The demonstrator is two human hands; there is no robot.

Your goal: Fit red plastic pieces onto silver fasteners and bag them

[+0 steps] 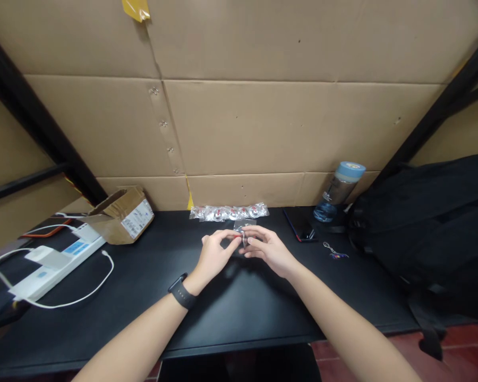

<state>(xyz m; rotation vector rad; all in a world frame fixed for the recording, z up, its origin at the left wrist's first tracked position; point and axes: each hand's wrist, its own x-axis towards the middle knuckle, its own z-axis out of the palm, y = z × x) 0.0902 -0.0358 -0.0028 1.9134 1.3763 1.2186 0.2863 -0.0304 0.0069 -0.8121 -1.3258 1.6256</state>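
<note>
Above the middle of the black table (151, 281), my left hand (219, 253) pinches the left side of a small round item (245, 240) between thumb and forefinger. My right hand (273, 252) grips its right side with curled fingers. The item is seen nearly edge-on, with a bit of red showing; my fingers hide most of it. A clear plastic bag (244, 223) shows just beyond my fingertips. Behind it lies a row of several silvery round pieces with red marks (233, 213), each in clear wrapping.
An opened cardboard box (123, 215) and a white power strip (59, 268) with cables are at left. To the right lie a phone (300, 225), a keychain (335, 252), a water bottle (338, 192) and a black backpack (430, 228). A cardboard wall (239, 127) backs the table.
</note>
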